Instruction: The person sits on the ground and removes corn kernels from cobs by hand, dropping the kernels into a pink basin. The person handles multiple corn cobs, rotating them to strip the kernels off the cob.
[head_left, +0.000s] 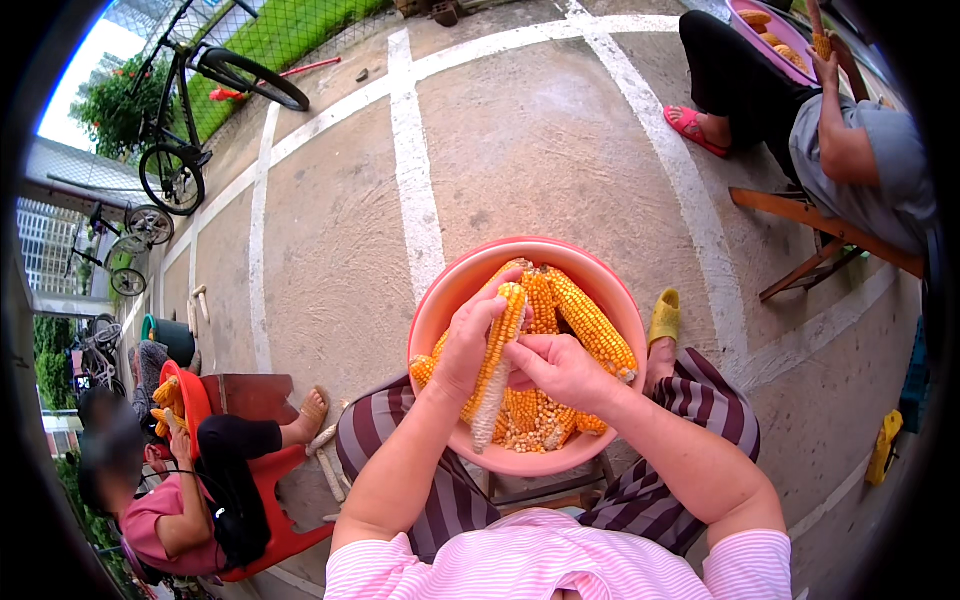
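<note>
A partly shelled corn cob (492, 372) is held over a pink basin (428, 318) between my knees. Its upper part still carries yellow kernels, while the lower end is bare and whitish. My left hand (468, 345) wraps round the cob from the left. My right hand (553, 365) is closed, with thumb and fingertips pressed against the cob's right side; some fingertips are hidden. In the basin lie several whole yellow ears of corn (595, 318), with loose kernels (537, 425) at the bottom near me.
To the left a person in pink sits on a red chair (262, 490), corn in a red basin (197, 400). At the upper right another person sits on a wooden chair (785, 208) beside a pink corn basin (745, 20). Bicycles (180, 120) stand by the fence.
</note>
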